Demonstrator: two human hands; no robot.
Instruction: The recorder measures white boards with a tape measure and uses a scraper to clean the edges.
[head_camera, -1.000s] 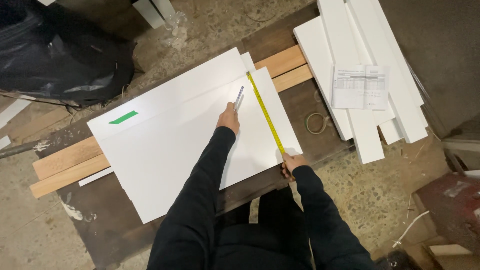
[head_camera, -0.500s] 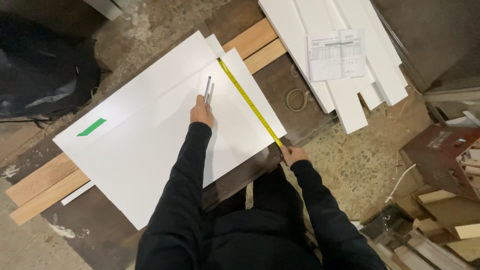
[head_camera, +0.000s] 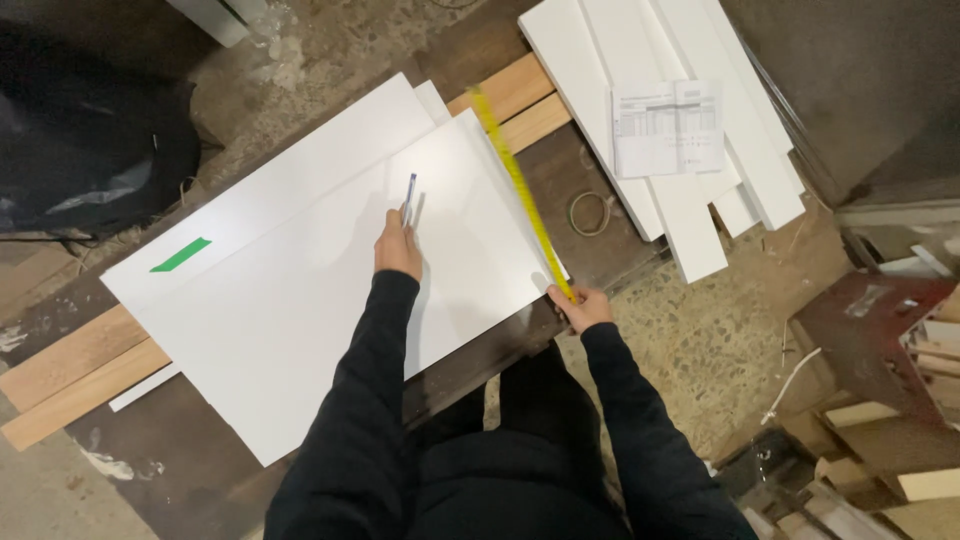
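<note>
Large white rectangular panel (head_camera: 300, 300) lies flat on the dark bench (head_camera: 200, 490), left of centre. Left hand (head_camera: 397, 250) is clamped on a blue pen (head_camera: 408, 195), tip touching the panel. Right hand (head_camera: 578, 308) pinches a yellow tape measure (head_camera: 515, 180) at the panel's near right edge.

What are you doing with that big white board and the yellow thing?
A person leans over a big white board lying on wooden planks. The left hand holds a pen with its tip on the board. The right hand pinches a yellow tape measure at the near edge, and the tape stretches across the board's right side. A sheet of paper lies on more white boards nearby.
</note>
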